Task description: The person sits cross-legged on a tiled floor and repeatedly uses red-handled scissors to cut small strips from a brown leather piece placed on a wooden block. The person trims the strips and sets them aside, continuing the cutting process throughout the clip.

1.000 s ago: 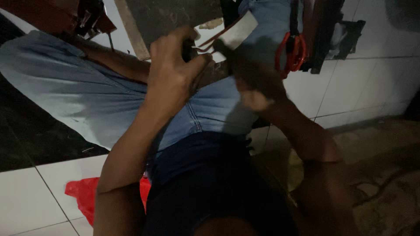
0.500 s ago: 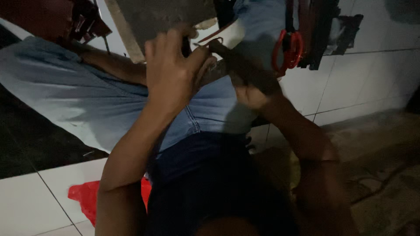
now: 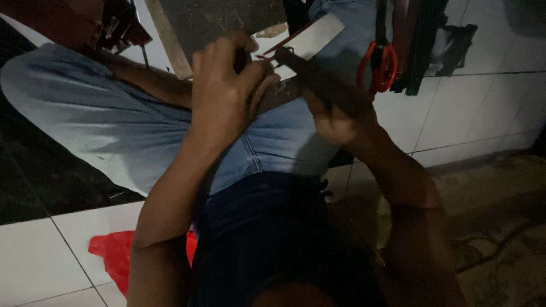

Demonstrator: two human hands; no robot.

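Left hand [image 3: 224, 94]: fingers curled tight, pinching something small and dark at the fingertips, too dim to say what. Back of the hand faces the camera, knuckles up.

Right hand [image 3: 335, 116]: wrapped shut around a dark handle [image 3: 318, 85] that runs up and left from the palm toward the left fingertips. Can't tell what tool it is; blurred and in shadow.

Strip [image 3: 310, 40]: pale, flat, with a red edge, just above and between both hands, tilted. Its lower end meets the spot where the left fingertips and the handle's tip come together. Whether it touches them I can't tell.

Both hands sit over the person's lap, on a raised knee in light blue jeans [image 3: 114, 131]. Dark shirt [image 3: 267, 239] below the wrists, closest to the camera.

Around the hands:
- Dark slab [image 3: 222, 20] with a pale wooden edge, right above the left hand, leaning.
- Red-handled scissors [image 3: 378, 65], just right of the right hand's tool, hanging or propped against dark gear.
- Dark red block [image 3: 57, 20] with metal bits, well left of the left hand, top corner.
- Red bag [image 3: 116, 256], on the floor, below the left forearm, partly hidden by it.
- Floor [image 3: 34, 267]: white tiles under the left arm; black tile farther left, beside the jeans.
- Patterned rug [image 3: 500, 227], right of the right forearm.

Lighting is poor; fine detail at the fingertips is unreadable.
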